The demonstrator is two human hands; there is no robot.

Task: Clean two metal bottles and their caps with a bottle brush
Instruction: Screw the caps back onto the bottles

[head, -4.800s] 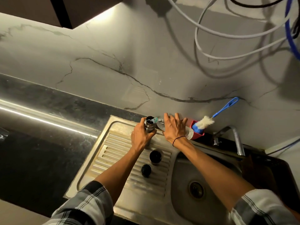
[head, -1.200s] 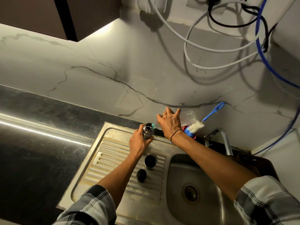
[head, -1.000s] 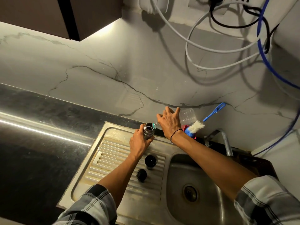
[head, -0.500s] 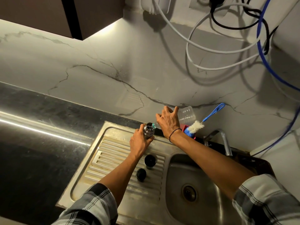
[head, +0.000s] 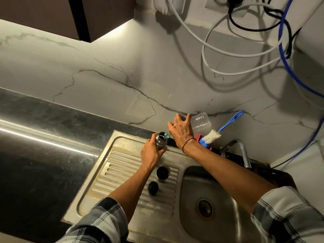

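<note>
Metal bottle (head: 161, 141), small, cylindrical and steel, is standing open at the back of the ribbed steel drainboard (head: 122, 165), the left hand (head: 152, 153) gripping its body. The right hand (head: 180, 130) is clutching a clear plastic bottle (head: 200, 122), tilting its neck against the metal mouth. Two black round caps (head: 163, 173) are lying on the drainboard's ribs.

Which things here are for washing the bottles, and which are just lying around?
For the job:
- small shiny metal bottle, gripped by the left hand
- clear plastic bottle, tipped at its mouth by the right hand
- two round dark things on the steel draining board, maybe caps
- blue-handled white bottle brush

Just lying about:
- white, black and blue cables
- metal tap
</note>
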